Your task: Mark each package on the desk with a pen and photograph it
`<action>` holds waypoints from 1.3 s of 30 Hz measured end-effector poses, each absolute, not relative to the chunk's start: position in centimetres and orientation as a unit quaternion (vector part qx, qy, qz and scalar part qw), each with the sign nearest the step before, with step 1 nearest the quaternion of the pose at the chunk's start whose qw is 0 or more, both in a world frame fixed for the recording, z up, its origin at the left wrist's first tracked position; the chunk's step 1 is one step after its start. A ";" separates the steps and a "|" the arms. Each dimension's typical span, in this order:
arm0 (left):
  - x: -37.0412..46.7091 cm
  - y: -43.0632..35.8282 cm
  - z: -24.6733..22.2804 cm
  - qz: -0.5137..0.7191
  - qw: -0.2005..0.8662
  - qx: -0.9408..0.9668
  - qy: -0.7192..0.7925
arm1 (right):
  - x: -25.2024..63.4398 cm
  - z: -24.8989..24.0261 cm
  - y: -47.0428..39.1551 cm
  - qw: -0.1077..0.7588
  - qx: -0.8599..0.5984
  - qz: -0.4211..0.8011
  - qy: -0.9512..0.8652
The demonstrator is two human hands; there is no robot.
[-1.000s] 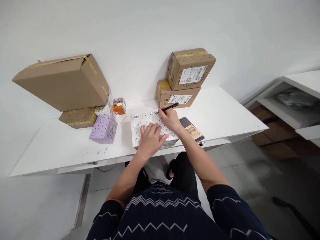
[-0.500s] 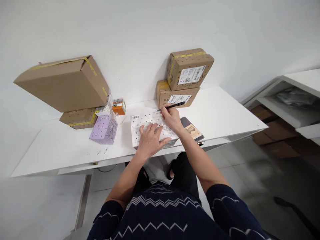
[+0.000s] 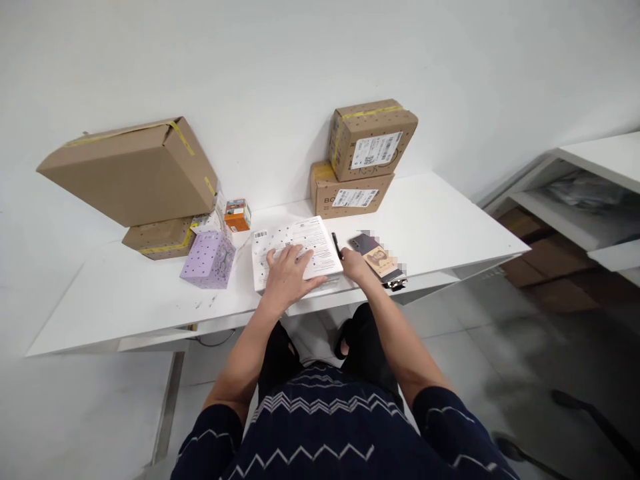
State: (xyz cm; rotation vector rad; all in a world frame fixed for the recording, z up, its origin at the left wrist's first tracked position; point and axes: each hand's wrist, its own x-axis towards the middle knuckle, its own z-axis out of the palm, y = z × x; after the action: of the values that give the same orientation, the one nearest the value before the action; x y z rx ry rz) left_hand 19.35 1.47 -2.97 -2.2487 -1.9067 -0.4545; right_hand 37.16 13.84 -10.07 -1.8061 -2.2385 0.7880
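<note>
A white box (image 3: 323, 243) with small printed marks, a barcode and lines of text lies near the front edge of the white table (image 3: 440, 213). My left hand (image 3: 289, 275) rests flat on top of it, fingers spread. Just off the box's right side, my right hand (image 3: 355, 267) is closed round a black pen (image 3: 336, 244), which points away from me. Right of that hand lies a dark phone (image 3: 361, 241) with a picture card (image 3: 381, 261) on it.
Cardboard boxes (image 3: 363, 195) with labels are stacked at the back. On the left, a large carton (image 3: 135, 173) sits atop a smaller carton (image 3: 163, 240), beside a purple box (image 3: 207, 260) and an orange box (image 3: 238, 215). A white shelf unit (image 3: 600, 157) stands at right.
My right hand has moved down and right off the white box's top, and the pen has turned to point away from me. The left hand stays on the box, which appears slightly further left.
</note>
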 end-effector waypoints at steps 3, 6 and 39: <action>19.4 1.5 -3.0 -0.150 0.083 -0.749 -0.640 | 36.5 -10.3 12.5 0.055 -0.615 0.261 -0.742; 19.4 1.6 -3.1 -0.157 0.091 -0.750 -0.636 | 36.6 -10.4 12.1 0.055 -0.601 0.279 -0.747; 19.4 2.2 -3.2 -0.152 0.116 -0.745 -0.639 | 43.6 -4.5 8.7 0.532 -0.211 0.788 -0.226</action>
State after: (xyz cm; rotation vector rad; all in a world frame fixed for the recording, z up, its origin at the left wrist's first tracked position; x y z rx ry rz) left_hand 19.41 2.15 -3.22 -2.1823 -1.8708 -0.4457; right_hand 43.60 8.70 -4.49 -0.5043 -0.5394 1.8808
